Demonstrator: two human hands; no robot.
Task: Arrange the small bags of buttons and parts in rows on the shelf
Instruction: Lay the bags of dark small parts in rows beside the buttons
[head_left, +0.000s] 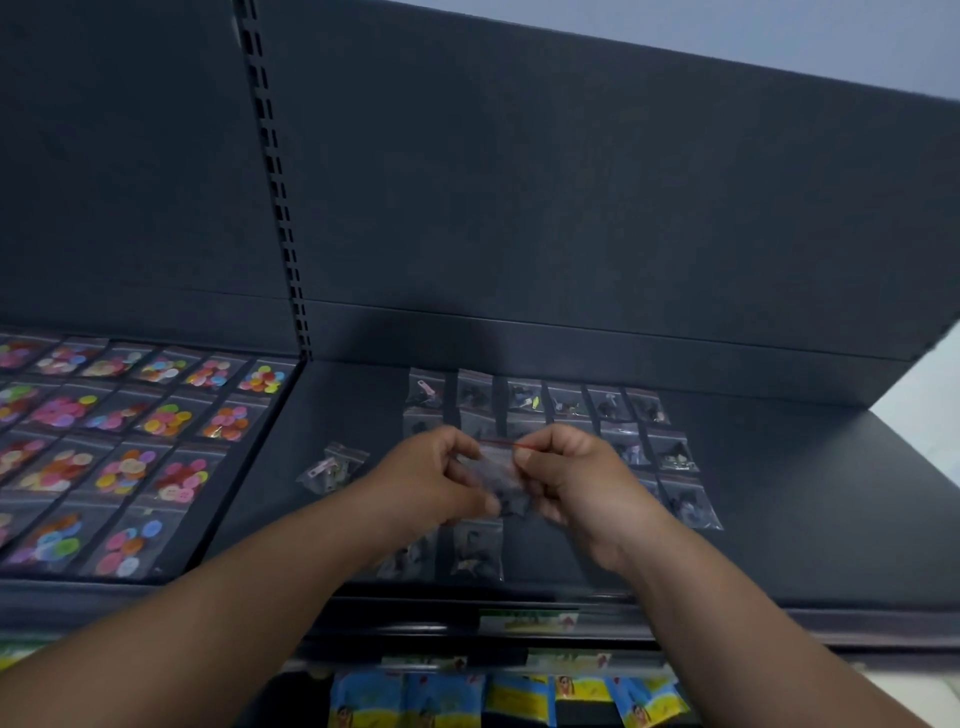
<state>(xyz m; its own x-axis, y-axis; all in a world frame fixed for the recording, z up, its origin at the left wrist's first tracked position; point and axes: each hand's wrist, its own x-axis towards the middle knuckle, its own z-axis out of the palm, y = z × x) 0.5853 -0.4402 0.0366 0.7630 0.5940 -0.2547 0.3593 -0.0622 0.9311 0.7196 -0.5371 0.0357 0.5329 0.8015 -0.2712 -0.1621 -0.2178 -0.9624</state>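
The left hand and the right hand meet at the centre of the frame, both closed in a pinch on one small clear bag held between them above the shelf. The bag has a red strip along its top edge; the left fingers grip its left side and the right thumb and fingers grip its upper right corner. Its contents are blurred and dark.

Just behind and to the right of the hands, bags of dark parts lie flat on the shelf in rows, the far row running along the back panel, further rows partly hidden by the hands. Two more such bags lie below the hands, near the shelf's front edge. One loose bag lies tilted to the left of the left hand, apart from the rows.

At the left of the frame, on the neighbouring shelf section, bags of coloured buttons lie in neat rows. Along the bottom edge, blue and yellow packets hang below the shelf.
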